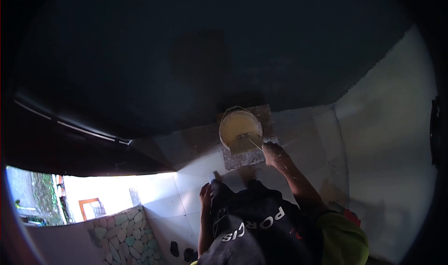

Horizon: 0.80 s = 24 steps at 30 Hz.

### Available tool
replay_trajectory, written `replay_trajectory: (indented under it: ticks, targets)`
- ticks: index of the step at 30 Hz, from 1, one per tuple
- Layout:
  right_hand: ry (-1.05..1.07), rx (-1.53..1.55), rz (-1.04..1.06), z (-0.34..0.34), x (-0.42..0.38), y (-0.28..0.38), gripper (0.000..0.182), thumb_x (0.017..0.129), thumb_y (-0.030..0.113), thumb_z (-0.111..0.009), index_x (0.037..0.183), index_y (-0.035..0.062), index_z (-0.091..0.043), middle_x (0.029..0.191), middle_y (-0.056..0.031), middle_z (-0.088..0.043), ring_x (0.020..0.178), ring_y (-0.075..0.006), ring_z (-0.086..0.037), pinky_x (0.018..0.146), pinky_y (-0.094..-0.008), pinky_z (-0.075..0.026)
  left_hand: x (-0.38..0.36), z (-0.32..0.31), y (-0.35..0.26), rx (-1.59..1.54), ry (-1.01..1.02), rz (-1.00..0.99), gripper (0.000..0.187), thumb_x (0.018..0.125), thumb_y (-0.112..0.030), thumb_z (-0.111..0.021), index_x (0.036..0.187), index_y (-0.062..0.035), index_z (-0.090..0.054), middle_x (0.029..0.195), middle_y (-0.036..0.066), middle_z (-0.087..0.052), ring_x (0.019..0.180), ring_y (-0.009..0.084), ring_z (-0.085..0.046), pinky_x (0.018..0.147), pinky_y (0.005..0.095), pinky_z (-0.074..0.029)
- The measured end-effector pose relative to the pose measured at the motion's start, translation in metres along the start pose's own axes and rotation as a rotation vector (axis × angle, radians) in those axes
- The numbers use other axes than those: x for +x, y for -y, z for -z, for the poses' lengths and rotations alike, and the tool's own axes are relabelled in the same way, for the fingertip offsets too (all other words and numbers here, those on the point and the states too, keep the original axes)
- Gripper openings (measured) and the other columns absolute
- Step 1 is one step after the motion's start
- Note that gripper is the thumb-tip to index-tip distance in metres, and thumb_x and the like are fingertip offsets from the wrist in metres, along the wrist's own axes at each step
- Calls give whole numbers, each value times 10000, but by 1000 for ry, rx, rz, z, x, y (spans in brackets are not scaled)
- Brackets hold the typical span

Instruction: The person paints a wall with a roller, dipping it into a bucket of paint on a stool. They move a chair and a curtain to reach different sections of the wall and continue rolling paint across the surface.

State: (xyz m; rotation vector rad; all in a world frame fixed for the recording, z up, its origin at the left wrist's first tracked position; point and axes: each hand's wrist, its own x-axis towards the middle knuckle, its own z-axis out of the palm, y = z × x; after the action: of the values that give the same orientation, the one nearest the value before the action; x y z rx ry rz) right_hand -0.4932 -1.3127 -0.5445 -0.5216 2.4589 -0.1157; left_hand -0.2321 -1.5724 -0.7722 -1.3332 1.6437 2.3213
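Observation:
My right hand (275, 155) is closed round the handle of a flat plastering trowel (242, 146). Its broad rectangular blade lies across the near rim of a round bucket (221, 130) and is coated in a pale beige mix. Inside the bucket is more of this beige mix (239, 122), and its wire handle leans at the far side. Pale splashes mark my right hand and wrist. My left hand (205, 195) hangs beside my left leg, in shadow, its fingers loosely apart with nothing visible in them.
Under the bucket is a stained board (242, 160) on the pale tiled floor (168, 197). A dark wall (140, 69) rises ahead, and a light wall (387, 125) stands at right. Dark sandals (175, 248) lie near a pebble-patterned surface (126, 234). Daylight enters at lower left.

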Motion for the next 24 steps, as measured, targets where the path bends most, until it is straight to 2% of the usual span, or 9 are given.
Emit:
replay_trajectory:
  ticks: [2,5,6,10,12,16,19,22,24]
  targets:
    - [-31,78,-38,-9,11,6,316,629,14,-712,926,-44,-625,972,-225,-639,920,-355,-646,789,-421,-539,27,5,-19,239,65,16,385,918,-266,-561,1277,-127,-535,1178,70,-611,995,194,-612,791,346,-486]
    - [-48,81,-90,9,-6,17,272,634,1,-694,901,-20,-645,929,-217,-649,891,-345,-654,764,-417,-537,63,13,-45,349,155,-6,389,922,-290,-551,1278,-132,-535,1180,66,-612,993,198,-614,796,364,-480]
    - [-70,91,-68,-1,-6,6,232,626,-9,-677,857,17,-676,867,-198,-658,861,-327,-660,734,-411,-533,77,19,-53,344,190,-25,401,925,-316,-539,1282,-133,-530,1197,72,-604,1002,204,-610,810,384,-481]
    - [-18,166,-160,62,-68,20,221,602,-18,-669,811,49,-699,809,-175,-664,813,-316,-662,709,-405,-530,126,39,-78,332,296,41,511,933,-308,-493,1395,-152,-341,1299,117,-545,1043,260,-593,840,428,-476]
    - [-83,146,-106,76,-84,25,240,583,-28,-667,807,51,-703,774,-160,-666,766,-308,-666,676,-404,-527,142,46,-90,312,299,32,523,929,-311,-493,1394,-152,-313,1288,116,-544,1061,276,-588,841,429,-472]
    - [54,90,-189,45,-52,30,286,568,-33,-658,839,51,-697,736,-159,-660,725,-284,-669,635,-396,-517,162,46,-105,362,325,80,506,929,-337,-496,1366,-141,-335,1275,110,-542,1070,286,-583,850,423,-464]
    - [1,188,-201,8,-16,32,291,552,-31,-660,831,44,-692,718,-167,-656,704,-292,-670,620,-402,-517,177,50,-100,349,446,73,509,929,-354,-500,1354,-126,-340,1282,108,-536,1072,282,-582,852,418,-464]
    - [-131,224,-128,-34,-2,10,309,546,-20,-670,847,44,-698,702,-171,-653,699,-298,-671,624,-394,-519,179,42,-101,383,432,89,493,932,-322,-511,1353,-134,-339,1247,105,-562,1026,274,-605,805,411,-482]
    - [-67,226,-166,-6,-24,17,321,547,-17,-675,861,47,-702,711,-168,-657,720,-303,-672,643,-393,-520,189,44,-95,351,437,98,487,934,-322,-508,1352,-134,-342,1245,101,-563,1027,273,-606,804,412,-485]
